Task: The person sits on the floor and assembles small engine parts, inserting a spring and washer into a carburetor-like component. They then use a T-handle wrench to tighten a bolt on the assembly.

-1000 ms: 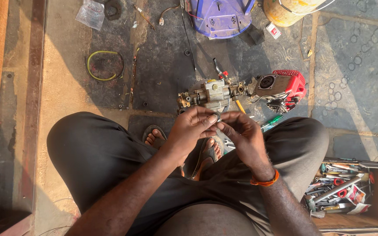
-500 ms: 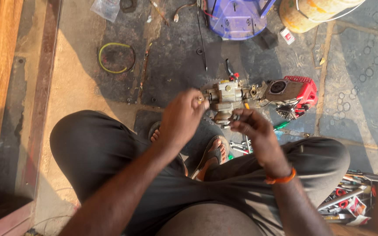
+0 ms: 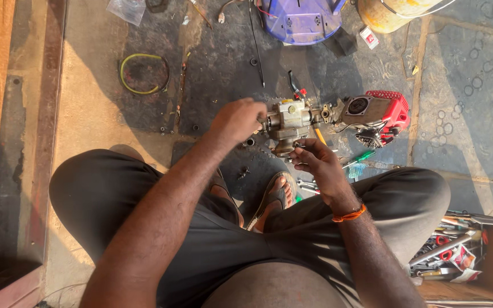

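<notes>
Now | left hand [image 3: 236, 121] grip clamped on engine block [image 3: 288, 120] | right hand [image 3: 315, 162] grip just under it, likely pinching a small part | steady block, turn gently

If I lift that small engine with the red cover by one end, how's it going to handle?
The engine looks like cast metal with a red cover, so probably heavy for its size and stiff. Its long, uneven shape would likely tip toward the pump end under the left hand. The dark stained floor hints at oil, so possibly slippery. The right hand is beneath it.
</notes>
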Action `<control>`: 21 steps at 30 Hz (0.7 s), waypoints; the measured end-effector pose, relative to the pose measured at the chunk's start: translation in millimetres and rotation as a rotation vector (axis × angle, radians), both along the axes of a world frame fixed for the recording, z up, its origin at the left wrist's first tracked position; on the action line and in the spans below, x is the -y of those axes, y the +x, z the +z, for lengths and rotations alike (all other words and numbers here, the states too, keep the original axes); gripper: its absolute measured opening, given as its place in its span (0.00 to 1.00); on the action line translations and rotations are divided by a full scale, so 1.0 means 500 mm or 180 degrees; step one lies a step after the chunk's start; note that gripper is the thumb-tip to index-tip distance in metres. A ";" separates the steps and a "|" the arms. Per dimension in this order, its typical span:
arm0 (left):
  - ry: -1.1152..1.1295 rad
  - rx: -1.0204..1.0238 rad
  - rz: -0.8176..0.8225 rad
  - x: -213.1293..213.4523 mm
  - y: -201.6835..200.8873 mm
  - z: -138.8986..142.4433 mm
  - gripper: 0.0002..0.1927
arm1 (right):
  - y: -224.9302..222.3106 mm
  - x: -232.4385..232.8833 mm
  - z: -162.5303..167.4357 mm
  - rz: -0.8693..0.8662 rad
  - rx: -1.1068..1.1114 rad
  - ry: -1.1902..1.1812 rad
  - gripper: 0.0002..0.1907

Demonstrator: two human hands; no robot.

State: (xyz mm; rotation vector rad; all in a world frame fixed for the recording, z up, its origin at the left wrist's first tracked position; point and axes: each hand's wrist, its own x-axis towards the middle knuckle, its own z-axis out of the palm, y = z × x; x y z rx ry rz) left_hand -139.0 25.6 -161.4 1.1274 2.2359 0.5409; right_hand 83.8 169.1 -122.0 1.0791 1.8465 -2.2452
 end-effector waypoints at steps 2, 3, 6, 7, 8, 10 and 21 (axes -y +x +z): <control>0.0135 -0.0093 -0.0058 0.007 -0.018 -0.001 0.14 | -0.007 0.002 0.001 0.0036 0.0008 0.0018 0.18; 0.0197 -0.0130 -0.0078 0.008 -0.020 -0.002 0.16 | -0.011 0.005 0.004 0.0064 0.0021 0.0020 0.19; -0.0062 -0.0089 0.0001 0.003 -0.007 -0.011 0.15 | -0.017 0.012 0.011 0.0061 0.0080 0.0076 0.18; -0.0066 -0.0081 -0.0006 0.002 -0.004 -0.016 0.14 | -0.018 0.015 0.012 0.0059 0.0082 0.0071 0.18; -0.0071 -0.0071 -0.0015 0.002 -0.002 -0.021 0.13 | -0.019 0.017 0.013 0.0057 0.0086 0.0064 0.17; -0.0026 -0.0017 -0.0010 0.004 -0.004 -0.030 0.11 | -0.021 0.019 0.013 0.0081 0.0072 0.0083 0.17; 0.1400 0.3631 0.1985 0.009 -0.041 0.026 0.14 | -0.122 0.055 0.080 0.0581 -0.0281 0.2021 0.20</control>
